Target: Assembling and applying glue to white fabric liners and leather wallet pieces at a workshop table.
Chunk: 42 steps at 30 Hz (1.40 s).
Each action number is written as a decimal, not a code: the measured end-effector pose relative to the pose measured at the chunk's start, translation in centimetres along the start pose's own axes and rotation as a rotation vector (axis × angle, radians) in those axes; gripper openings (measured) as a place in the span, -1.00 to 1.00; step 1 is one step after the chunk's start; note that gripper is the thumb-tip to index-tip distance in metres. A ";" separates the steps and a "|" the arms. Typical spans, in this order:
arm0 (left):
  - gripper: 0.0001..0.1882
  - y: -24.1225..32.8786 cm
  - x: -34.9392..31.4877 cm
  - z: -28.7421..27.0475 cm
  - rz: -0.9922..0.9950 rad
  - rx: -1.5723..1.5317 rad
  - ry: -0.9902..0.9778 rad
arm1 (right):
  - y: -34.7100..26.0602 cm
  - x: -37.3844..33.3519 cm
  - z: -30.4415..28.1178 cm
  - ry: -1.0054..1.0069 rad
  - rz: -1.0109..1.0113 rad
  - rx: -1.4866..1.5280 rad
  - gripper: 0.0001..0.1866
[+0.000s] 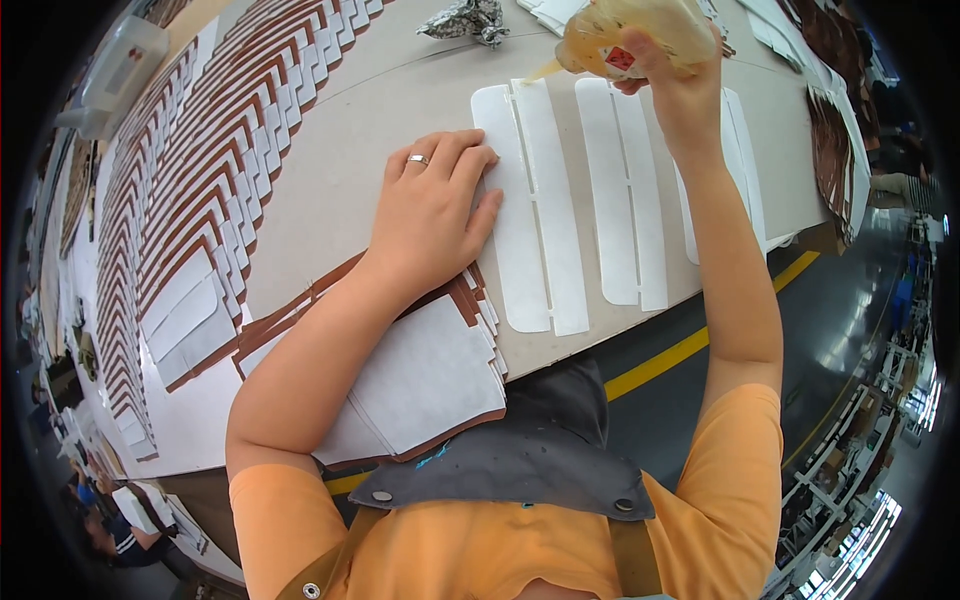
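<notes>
Well, right hand (686, 92) tilts bottle (600, 38) (perhaps touching strip (556, 210)).

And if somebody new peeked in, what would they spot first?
Probably the yellowish bottle at the top, tipped in the right hand with its nozzle at the far end of a long white strip. Next, perhaps, the overlapping rows of brown-edged white pieces sweeping down the left side of the table.

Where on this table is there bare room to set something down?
The widest bare patch of table lies between the overlapping brown-and-white pieces and the left hand. Only narrow gaps separate the white strips. The left side is crowded.
</notes>
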<state>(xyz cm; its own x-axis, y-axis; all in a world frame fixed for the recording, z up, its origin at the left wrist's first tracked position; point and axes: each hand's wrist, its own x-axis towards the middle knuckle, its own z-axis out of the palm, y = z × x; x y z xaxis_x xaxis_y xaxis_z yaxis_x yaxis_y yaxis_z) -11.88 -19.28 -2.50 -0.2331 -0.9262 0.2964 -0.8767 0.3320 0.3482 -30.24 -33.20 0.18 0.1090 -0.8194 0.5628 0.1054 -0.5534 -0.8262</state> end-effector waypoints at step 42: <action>-0.76 0.0 1.5 -1.3 -0.057 0.005 -0.131 | -5.2 -5.8 -7.4 0.209 0.369 0.211 -0.49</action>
<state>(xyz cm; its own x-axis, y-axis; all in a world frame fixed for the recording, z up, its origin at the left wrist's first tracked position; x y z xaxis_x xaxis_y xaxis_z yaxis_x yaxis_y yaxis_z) -11.70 -20.39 -0.89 -0.2359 -0.9589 0.1575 -0.8922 0.2779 0.3561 -38.69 -26.63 1.04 -0.0221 -0.9801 0.1972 0.2980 -0.1947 -0.9345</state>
